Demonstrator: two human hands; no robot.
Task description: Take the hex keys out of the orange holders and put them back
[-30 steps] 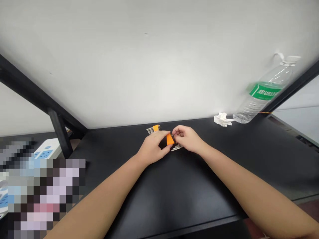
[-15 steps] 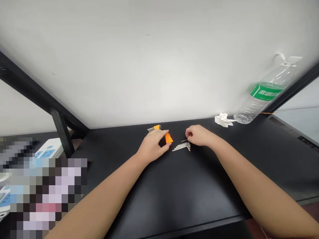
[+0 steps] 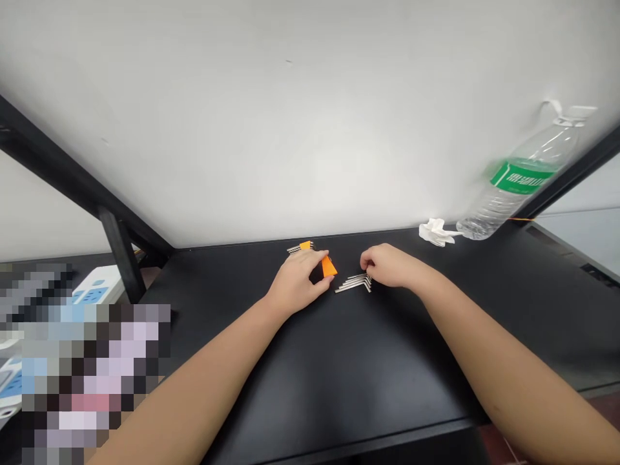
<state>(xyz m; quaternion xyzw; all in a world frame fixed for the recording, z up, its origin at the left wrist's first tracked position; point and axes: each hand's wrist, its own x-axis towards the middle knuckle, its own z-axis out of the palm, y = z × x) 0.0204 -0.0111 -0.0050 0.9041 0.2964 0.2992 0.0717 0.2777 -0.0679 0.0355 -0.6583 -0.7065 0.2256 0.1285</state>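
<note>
While the left hand grips an orange holder, several hex keys lie out on the desk by the right hand, its grip closed; whether any remain inside, I can't tell.

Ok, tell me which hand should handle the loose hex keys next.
Right, probably: the right hand is right by the hex keys, while the left hand holds the orange holder.

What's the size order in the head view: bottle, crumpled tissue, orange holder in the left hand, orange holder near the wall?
1. Bottle
2. Crumpled tissue
Last, unranked: held orange holder and orange holder near the wall. Left hand partly covers the nearer one.
</note>
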